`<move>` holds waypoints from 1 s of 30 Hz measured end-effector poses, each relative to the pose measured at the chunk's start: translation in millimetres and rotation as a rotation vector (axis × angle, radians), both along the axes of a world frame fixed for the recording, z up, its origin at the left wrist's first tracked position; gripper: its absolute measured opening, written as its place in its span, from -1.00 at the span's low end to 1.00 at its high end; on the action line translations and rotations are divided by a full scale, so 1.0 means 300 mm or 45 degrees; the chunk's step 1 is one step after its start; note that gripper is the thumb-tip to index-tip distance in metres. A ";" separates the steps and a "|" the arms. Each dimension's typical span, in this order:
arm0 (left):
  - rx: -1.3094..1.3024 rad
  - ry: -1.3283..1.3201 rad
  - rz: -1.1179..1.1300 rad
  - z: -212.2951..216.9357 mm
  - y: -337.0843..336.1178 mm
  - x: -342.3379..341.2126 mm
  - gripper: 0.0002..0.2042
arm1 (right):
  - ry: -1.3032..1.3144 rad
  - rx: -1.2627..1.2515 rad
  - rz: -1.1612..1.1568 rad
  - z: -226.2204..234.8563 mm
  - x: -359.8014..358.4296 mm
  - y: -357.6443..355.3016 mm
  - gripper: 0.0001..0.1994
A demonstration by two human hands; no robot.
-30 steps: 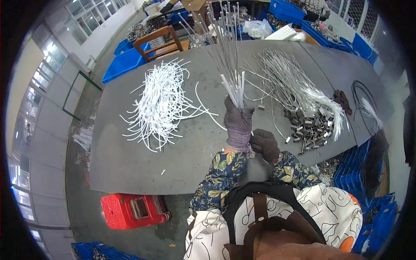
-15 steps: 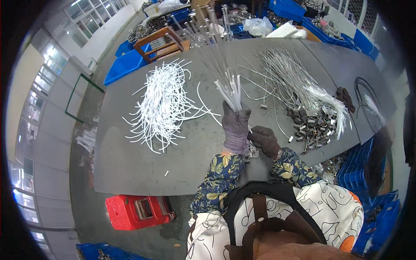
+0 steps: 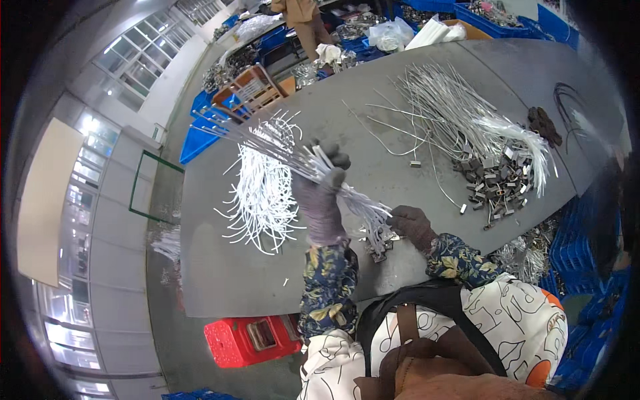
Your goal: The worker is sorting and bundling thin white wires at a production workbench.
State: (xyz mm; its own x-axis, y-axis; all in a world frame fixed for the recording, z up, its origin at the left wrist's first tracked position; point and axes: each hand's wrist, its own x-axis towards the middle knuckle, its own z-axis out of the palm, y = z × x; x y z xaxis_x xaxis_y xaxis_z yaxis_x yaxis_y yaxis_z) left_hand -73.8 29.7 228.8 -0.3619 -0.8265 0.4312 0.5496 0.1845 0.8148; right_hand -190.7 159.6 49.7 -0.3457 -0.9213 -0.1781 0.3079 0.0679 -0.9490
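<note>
My left hand (image 3: 321,193), in a grey glove, grips a bundle of white cables (image 3: 280,150) that now leans over to the left above the grey table (image 3: 213,280). The bundle's lower ends carry small metal clips (image 3: 377,240) near my right hand (image 3: 412,223), which wears a dark glove and touches those ends. A heap of white cables (image 3: 260,193) lies on the table left of my left hand.
A second spread of white cables (image 3: 460,120) and a pile of metal clips (image 3: 497,183) lie at the right. Dark gloves (image 3: 543,123) rest beyond them. A red stool (image 3: 250,340) stands below the table edge. Blue crates (image 3: 200,127) and a person (image 3: 303,17) are at the back.
The bundle in my left hand has swung from upright to lying over toward the left, above the heap. My right hand stays at its lower ends.
</note>
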 end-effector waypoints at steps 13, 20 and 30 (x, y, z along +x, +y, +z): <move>-0.095 -0.144 0.141 0.034 -0.064 0.038 -0.39 | -0.061 -0.104 0.115 -0.038 0.054 -0.097 -0.81; -0.044 -0.199 0.081 0.012 -0.108 0.064 -0.43 | -0.105 -0.269 0.123 0.024 0.089 -0.210 -0.83; -0.264 -0.244 0.215 0.255 -0.132 0.114 -0.55 | 1.256 -0.157 0.554 0.210 -0.001 -0.180 -0.74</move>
State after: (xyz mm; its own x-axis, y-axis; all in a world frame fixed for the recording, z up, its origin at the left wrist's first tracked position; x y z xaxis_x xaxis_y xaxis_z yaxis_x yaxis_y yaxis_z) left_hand -39.7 -10.1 305.3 -0.3180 -0.7835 0.5338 0.3375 0.4326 0.8360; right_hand -191.1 105.6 112.7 0.0748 -0.9920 0.1014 -0.6217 -0.1259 -0.7731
